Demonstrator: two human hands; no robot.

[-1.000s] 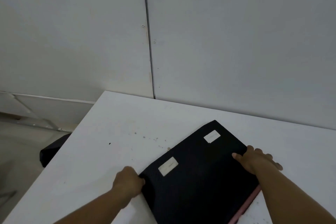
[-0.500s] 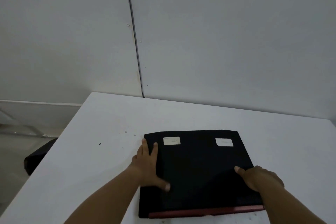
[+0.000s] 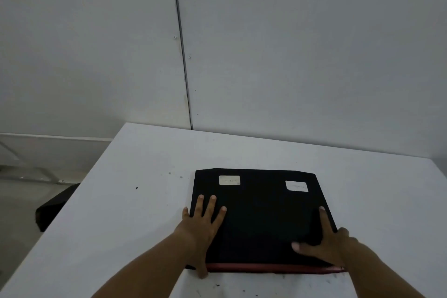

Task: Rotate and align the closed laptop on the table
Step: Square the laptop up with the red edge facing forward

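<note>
The closed laptop (image 3: 261, 213) is black with two white stickers near its far edge and a red strip along its near edge. It lies flat on the white table (image 3: 145, 176), its edges roughly square to me. My left hand (image 3: 200, 230) lies on the lid's near-left part, fingers spread, the thumb hooked over the near edge. At the right side, my right hand (image 3: 326, 242) has thumb and forefinger on the lid and its other fingers over the right edge.
A grey panelled wall (image 3: 290, 55) stands right behind the table's far edge. The table's left edge runs diagonally, and a dark object (image 3: 53, 208) sits on the floor beyond it. Small dark specks mark the tabletop.
The laptop has turned from a diagonal pose to square with me. My left hand has slid from the far-left corner to the near-left part of the lid, and my right hand has stayed on the right edge.
</note>
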